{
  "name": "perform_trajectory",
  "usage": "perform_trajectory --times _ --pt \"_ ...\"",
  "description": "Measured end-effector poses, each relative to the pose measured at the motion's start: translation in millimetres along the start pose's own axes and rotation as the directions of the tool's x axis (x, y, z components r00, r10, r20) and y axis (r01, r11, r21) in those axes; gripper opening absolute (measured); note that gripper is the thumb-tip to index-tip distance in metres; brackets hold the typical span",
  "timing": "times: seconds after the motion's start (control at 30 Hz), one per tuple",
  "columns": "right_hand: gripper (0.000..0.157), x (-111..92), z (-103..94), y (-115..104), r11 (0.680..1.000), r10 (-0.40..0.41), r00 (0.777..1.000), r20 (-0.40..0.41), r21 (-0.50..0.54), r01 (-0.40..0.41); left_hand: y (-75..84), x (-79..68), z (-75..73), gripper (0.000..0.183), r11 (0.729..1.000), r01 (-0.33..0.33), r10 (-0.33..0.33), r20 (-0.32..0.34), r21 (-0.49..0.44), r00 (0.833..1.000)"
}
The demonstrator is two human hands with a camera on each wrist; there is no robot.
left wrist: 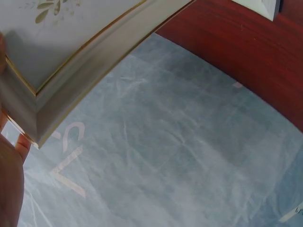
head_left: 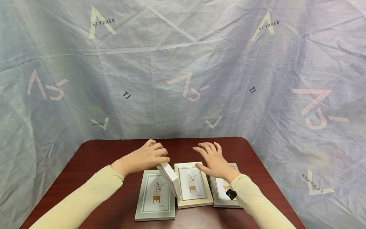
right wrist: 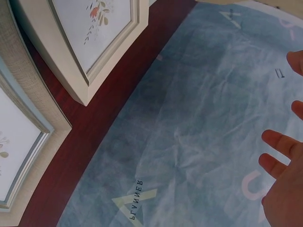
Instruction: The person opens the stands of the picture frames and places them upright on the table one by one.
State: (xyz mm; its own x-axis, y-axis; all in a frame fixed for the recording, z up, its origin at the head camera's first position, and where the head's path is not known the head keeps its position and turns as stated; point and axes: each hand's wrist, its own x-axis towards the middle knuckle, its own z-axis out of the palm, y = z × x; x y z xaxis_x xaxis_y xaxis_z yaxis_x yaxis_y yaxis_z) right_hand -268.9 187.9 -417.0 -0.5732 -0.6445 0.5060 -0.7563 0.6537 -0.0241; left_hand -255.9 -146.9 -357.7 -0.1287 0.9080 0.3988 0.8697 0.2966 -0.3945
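My left hand [head_left: 147, 156] grips the upper end of a white picture frame [head_left: 171, 179], which is tilted up on edge between two frames on the table. The left wrist view shows this frame's corner, with gold lines [left wrist: 83, 68] along its moulding and fingertips at its side. To its left lies a pale grey-green picture frame [head_left: 155, 195] with a potted-plant print. A cream picture frame [head_left: 193, 184] with a similar print lies to its right. Above the cream frame and a greyish-beige picture frame [head_left: 221, 187], my right hand [head_left: 214, 162] hovers with fingers spread, holding nothing.
The frames sit on a dark red wooden table [head_left: 111, 194] with rounded far corners. Grey-blue printed cloth [head_left: 160, 105] hangs behind it and along both sides. A dark band-like object [head_left: 231, 194] is at my right wrist.
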Motion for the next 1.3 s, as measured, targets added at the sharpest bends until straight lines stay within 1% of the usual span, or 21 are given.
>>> perform_trajectory --times 0.17,0.3,0.4,0.5,0.6,0.77,0.9,1.07,1.3 --pt "0.059 0.1 -1.5 0.0 1.0 0.012 1.0 -0.002 0.007 -0.012 0.0 -1.8 3.9 0.038 0.999 -0.002 -0.002 -0.084 -0.047 0.996" --pt "0.059 0.0 -2.1 0.3 1.0 0.012 1.0 -0.001 0.01 -0.012 0.7 -2.2 7.8 0.038 0.997 -0.025 0.013 -0.158 -0.072 0.987" --pt "0.059 0.6 -3.3 -0.4 1.0 0.003 1.0 0.001 0.016 -0.003 3.3 -2.4 9.8 0.034 0.996 -0.03 0.015 -0.18 -0.082 0.984" --pt "0.059 1.5 -3.8 -0.1 1.0 -0.024 1.0 -0.003 0.012 0.024 6.1 -2.5 11.1 0.029 0.995 -0.031 0.013 -0.192 -0.092 0.981" --pt "0.06 3.3 -3.2 0.3 0.998 -0.069 0.998 -0.008 0.013 0.069 7.5 -2.8 12.5 0.027 0.994 -0.039 0.016 -0.21 -0.103 0.978" --pt "0.062 8.6 -0.7 -0.7 0.989 -0.144 0.99 -0.002 0.013 0.144 8.0 -3.0 15.7 0.019 0.992 -0.077 0.05 -0.259 -0.096 0.965" --pt "0.063 14.4 2.7 -2.9 0.983 -0.184 0.983 0.016 0.004 0.184 9.2 -4.0 16.9 0.019 0.992 -0.086 0.058 -0.269 -0.094 0.961" --pt "0.063 20.7 7.9 -8.0 0.975 -0.223 0.973 0.051 -0.01 0.224 11.6 -5.1 16.4 0.022 0.991 -0.077 0.047 -0.259 -0.106 0.965" --pt "0.06 23.4 17.2 -14.3 0.963 -0.267 0.959 0.094 -0.013 0.27 14.2 -4.1 13.1 0.022 0.991 -0.07 0.04 -0.256 -0.111 0.966"
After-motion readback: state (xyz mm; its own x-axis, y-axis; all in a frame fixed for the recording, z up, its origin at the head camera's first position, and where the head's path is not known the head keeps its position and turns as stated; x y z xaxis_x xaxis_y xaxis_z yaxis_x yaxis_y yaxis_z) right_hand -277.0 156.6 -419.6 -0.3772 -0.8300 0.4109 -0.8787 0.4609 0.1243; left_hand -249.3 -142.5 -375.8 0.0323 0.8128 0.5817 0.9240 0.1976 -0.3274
